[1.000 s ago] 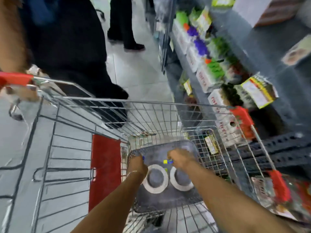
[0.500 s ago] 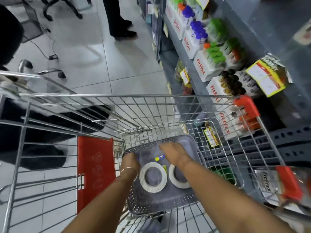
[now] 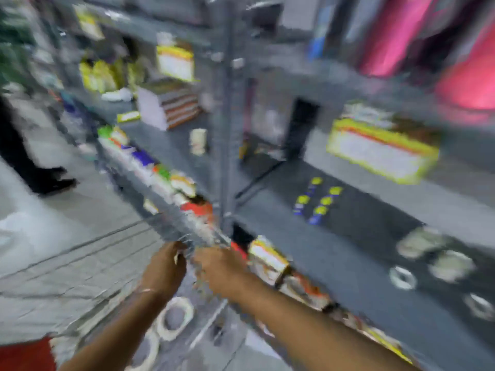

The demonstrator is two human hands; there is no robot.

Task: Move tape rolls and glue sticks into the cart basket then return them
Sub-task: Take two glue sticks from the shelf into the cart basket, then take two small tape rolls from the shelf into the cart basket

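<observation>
From the head view, the one view I have, everything is smeared by motion: a second ago I was looking straight down into the cart, and now the camera has swung up and right onto the shelf (image 3: 348,236). My left hand (image 3: 164,269) and right hand (image 3: 219,269) have come up from the tray and now sit close together at the wire rim of the cart (image 3: 112,236). The left hand looks curled, with something pale at the fingertips, but I cannot tell what it is or whether the hand is truly clamped on it; the right hand is also half curled, and the blur hides whether it holds anything. Half a second ago both hands were low by a small glue stick in the tray, so I judge they may be carrying sticks out, though I cannot confirm it. Two tape rolls (image 3: 175,321) lie in the cart below my left wrist, one overlapping the other near the bottom edge. On the shelf, a cluster of glue sticks (image 3: 318,202) with yellow caps stands well back, and more tape rolls (image 3: 401,277) lie toward the right end. To me this reads as the return leg beginning: the turn toward the shelf suggests items are going back, with the rolls in the cart not yet moved.
</observation>
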